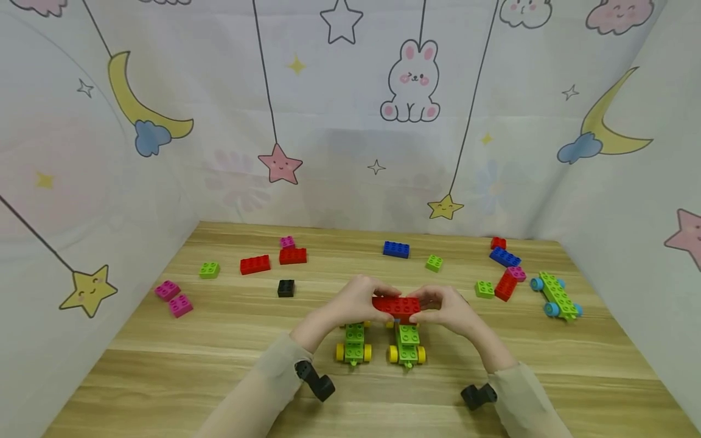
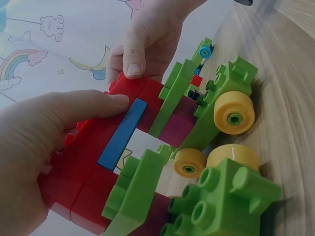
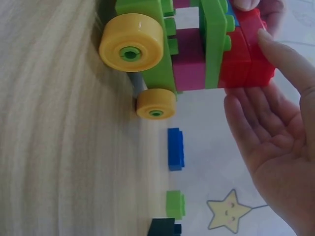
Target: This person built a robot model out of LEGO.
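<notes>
My left hand (image 1: 356,304) and right hand (image 1: 448,311) hold the two ends of a red brick layer (image 1: 404,308) at the top of a toy-brick build. In the left wrist view, the left thumb lies along its side; the right wrist view shows the right thumb (image 3: 285,56) against the red side. Beneath are more red bricks with a blue brick (image 2: 123,135) between them. Green bricks (image 2: 170,96) and magenta bricks (image 3: 189,59) come lower. Two green wheeled bases, a left one (image 1: 355,351) and a right one (image 1: 408,354), stand side by side on yellow wheels.
A green base with blue wheels (image 1: 557,296) stands at the right. Loose red bricks (image 1: 255,264), magenta bricks (image 1: 180,305), a black brick (image 1: 286,288), a blue brick (image 1: 396,249) and green bricks (image 1: 484,289) lie around the wooden table (image 1: 219,365). Printed cloth (image 1: 339,152) encloses the back and sides.
</notes>
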The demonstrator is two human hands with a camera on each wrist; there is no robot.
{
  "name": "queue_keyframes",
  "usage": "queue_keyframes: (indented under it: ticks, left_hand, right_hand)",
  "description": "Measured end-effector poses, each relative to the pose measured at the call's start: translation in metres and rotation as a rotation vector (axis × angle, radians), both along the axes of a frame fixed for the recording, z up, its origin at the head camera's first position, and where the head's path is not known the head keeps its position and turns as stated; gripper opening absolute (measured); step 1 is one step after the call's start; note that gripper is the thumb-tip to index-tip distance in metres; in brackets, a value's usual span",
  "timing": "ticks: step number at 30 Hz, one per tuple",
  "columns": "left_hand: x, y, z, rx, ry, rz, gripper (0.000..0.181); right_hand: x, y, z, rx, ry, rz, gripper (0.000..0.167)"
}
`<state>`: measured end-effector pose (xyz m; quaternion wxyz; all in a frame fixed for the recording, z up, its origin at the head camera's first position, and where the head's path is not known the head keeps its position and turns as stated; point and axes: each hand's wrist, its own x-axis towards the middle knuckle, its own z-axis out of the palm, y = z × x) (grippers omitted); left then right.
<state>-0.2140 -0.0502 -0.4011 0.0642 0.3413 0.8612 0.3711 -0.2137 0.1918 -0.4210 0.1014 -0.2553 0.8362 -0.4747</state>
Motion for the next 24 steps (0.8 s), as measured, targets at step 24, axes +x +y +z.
queue_keyframes:
  ticks: [24]
  left_hand:
    - [-0.003, -0.054, 0.001, 0.046, 0.131, 0.018, 0.054]
  right_hand:
    - [0.004, -0.010, 0.010, 0.079, 0.081, 0.027, 0.044]
